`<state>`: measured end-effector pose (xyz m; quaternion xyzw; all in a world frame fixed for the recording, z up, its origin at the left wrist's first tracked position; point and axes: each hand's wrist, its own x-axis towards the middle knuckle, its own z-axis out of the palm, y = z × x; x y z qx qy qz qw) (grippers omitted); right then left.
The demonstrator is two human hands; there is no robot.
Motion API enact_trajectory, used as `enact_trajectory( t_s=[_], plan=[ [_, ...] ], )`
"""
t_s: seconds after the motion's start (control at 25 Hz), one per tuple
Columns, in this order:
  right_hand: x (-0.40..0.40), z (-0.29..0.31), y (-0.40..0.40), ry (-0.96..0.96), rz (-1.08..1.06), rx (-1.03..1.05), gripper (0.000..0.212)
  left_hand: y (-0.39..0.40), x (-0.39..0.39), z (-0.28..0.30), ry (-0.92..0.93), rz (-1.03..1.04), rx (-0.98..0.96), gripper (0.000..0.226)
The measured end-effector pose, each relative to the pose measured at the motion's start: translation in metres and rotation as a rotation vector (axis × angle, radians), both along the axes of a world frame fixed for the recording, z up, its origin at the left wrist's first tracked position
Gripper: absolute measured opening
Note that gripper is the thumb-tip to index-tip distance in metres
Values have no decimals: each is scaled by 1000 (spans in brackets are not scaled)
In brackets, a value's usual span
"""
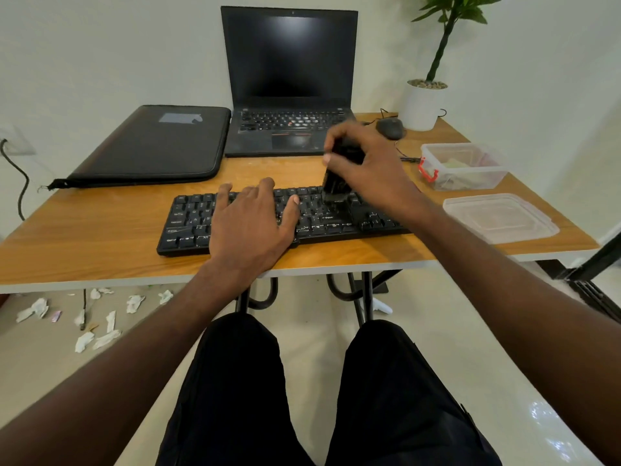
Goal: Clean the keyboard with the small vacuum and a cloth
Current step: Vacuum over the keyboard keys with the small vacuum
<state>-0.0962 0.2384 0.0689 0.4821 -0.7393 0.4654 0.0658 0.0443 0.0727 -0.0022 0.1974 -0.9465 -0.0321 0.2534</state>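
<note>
A black keyboard [188, 223] lies near the front edge of the wooden table [100, 237]. My left hand [250, 223] rests flat on its left-middle keys, fingers spread, holding nothing. My right hand [366, 163] grips a small black vacuum [336, 186] upright, its lower end on the keys right of centre. The vacuum is blurred. No cloth can be made out for certain; something pale lies inside the clear box [463, 166] at the right.
An open black laptop [289, 79] stands behind the keyboard, a black sleeve [151, 146] to its left, a mouse [389, 127] and potted plant [425, 102] at back right. A clear lid [500, 216] lies at the right edge. Crumpled paper scraps [87, 324] litter the floor at the left.
</note>
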Motion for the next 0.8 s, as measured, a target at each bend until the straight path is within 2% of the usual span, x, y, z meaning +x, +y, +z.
enact_trajectory(
  t_s=[0.16, 0.32, 0.4, 0.48, 0.52, 0.56, 0.64, 0.72, 0.8],
  plan=[
    [-8, 13, 6, -1, 60, 249, 12, 0, -1, 1, -4, 13, 13, 60],
    [-1, 6, 5, 55, 25, 135, 13, 1, 0, 1, -7, 11, 8, 60],
    [-5, 9, 12, 45, 67, 222, 13, 1, -1, 1, -8, 9, 5, 61],
    [-13, 15, 17, 146, -27, 303, 14, 0, 0, 1, -6, 11, 2, 61],
    [-15, 15, 18, 196, -100, 275, 14, 0, 0, 1, -8, 9, 2, 62],
    [-15, 13, 19, 199, -135, 213, 14, 0, 0, 2, -8, 7, 1, 62],
    [-10, 7, 23, 75, -33, 126, 13, 0, 0, 2, -6, 8, 0, 63],
    [-13, 6, 32, 36, 21, 192, 12, 0, 0, 2, -12, 6, -3, 63],
    [-21, 11, 41, 169, -135, 257, 13, 0, 0, 1, -16, 4, -4, 62]
  ],
)
